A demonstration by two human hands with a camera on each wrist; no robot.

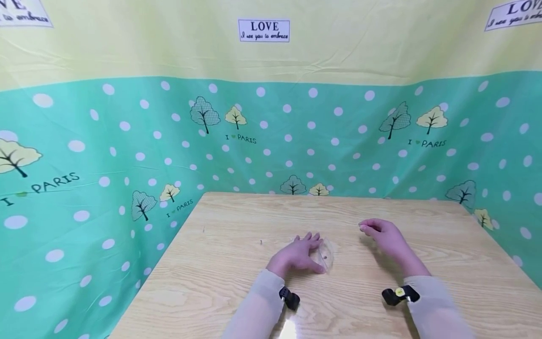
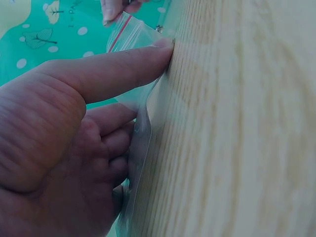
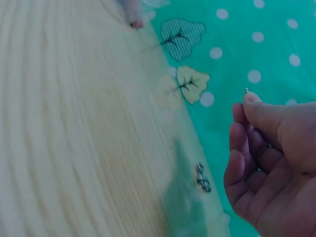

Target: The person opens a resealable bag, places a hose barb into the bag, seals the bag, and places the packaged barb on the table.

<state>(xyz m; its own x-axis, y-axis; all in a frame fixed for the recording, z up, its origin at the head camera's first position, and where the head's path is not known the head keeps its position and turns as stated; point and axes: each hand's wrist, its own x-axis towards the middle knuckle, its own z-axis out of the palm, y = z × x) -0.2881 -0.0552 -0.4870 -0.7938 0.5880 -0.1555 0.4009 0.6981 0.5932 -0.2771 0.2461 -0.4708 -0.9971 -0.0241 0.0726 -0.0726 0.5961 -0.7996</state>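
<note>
A clear zip bag (image 1: 327,254) with a red seal line lies on the table (image 1: 190,287), a small dark piece showing in it. My left hand (image 1: 299,254) rests on the bag with fingers spread; in the left wrist view its thumb (image 2: 123,71) lies straight across the plastic. To the right, my right hand (image 1: 387,238) is raised over the table. Between its thumb and forefinger it pinches a small metal screw (image 3: 246,91), only the tip of which sticks out. Below that hand, a little cluster of shiny metal screws (image 3: 201,178) lies on the wood.
Left of the bag, a tiny dark piece (image 1: 261,242) lies on the table, and another small piece (image 1: 203,230) sits near the left edge. A green and yellow printed curtain (image 1: 271,117) hangs around the table's back and sides.
</note>
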